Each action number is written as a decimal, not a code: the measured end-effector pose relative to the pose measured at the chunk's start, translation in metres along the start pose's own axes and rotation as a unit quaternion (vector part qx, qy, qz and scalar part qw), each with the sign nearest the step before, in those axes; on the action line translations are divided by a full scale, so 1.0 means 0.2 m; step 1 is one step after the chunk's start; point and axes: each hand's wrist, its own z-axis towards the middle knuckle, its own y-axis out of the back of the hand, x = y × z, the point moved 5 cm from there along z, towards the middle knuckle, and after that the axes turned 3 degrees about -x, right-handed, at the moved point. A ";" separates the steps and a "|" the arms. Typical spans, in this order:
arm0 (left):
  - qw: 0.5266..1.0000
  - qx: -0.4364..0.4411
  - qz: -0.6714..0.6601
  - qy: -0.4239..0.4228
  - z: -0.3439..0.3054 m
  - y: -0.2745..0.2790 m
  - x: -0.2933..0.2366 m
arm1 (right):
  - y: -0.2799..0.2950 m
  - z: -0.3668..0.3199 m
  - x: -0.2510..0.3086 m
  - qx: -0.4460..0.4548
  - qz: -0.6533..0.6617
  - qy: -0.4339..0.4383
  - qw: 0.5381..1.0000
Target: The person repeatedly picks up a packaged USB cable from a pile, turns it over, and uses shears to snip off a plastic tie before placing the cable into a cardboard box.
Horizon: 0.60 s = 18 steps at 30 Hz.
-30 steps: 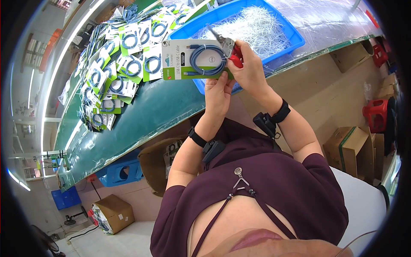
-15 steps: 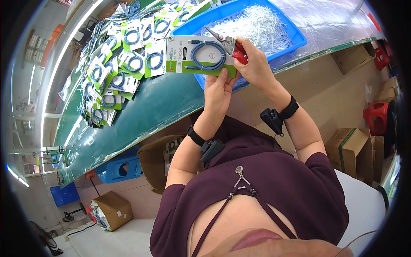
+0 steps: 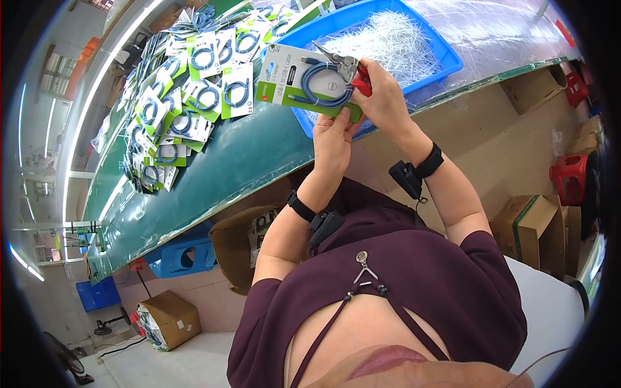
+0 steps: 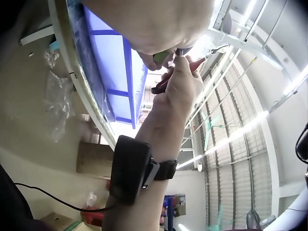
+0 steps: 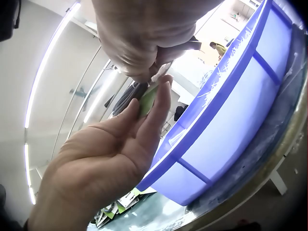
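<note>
In the head view, my left hand (image 3: 333, 143) pinches the lower right edge of a carded USB-C cable package (image 3: 279, 81) between thumb and fingers. A coiled blue cable (image 3: 315, 98) is fastened to the front of this white and green card. My right hand (image 3: 388, 103) grips red-handled pliers (image 3: 347, 66), whose metal nose lies over the card's upper right, by the coil. From the right wrist, the left hand (image 5: 103, 154) shows with the card's green edge (image 5: 148, 101) between thumb and fingers. The left wrist view shows the right hand (image 4: 183, 84) around the red handle (image 4: 196, 65).
Behind the hands, a blue tray (image 3: 453, 64) holds many thin white strips (image 3: 394, 45). Similar carded cables (image 3: 204, 97) lie heaped on the green tabletop (image 3: 252, 145) to the left. Cardboard boxes (image 3: 527, 226) and a red stool (image 3: 569, 178) stand on the floor at right.
The card has turned clockwise in the head view, its left end now higher than its right. Both hands have shifted slightly with it; each keeps its hold on card and pliers.
</note>
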 end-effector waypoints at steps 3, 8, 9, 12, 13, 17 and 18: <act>0.999 0.008 -0.032 0.036 0.02 0.00 -0.01 | 0.00 0.03 0.01 -0.016 -0.039 0.060 0.997; 0.999 0.001 -0.018 0.029 0.05 0.03 -0.03 | 0.01 0.07 -0.01 -0.017 0.010 0.046 0.999; 0.999 0.001 -0.026 0.042 0.06 0.04 -0.05 | 0.01 0.09 -0.04 0.009 0.075 -0.001 0.997; 0.997 -0.008 -0.039 0.063 0.06 0.08 -0.13 | 0.11 0.06 -0.02 0.128 0.160 -0.092 0.974; 0.997 -0.010 -0.060 0.050 0.07 0.09 -0.17 | 0.11 0.02 -0.01 0.220 0.174 -0.130 0.951; 0.994 0.001 -0.103 0.026 0.10 0.12 -0.23 | 0.07 -0.20 -0.01 0.369 0.340 -0.270 0.822; 0.995 0.010 -0.099 0.020 0.10 0.12 -0.24 | 0.07 -0.21 -0.02 0.318 0.266 -0.185 0.891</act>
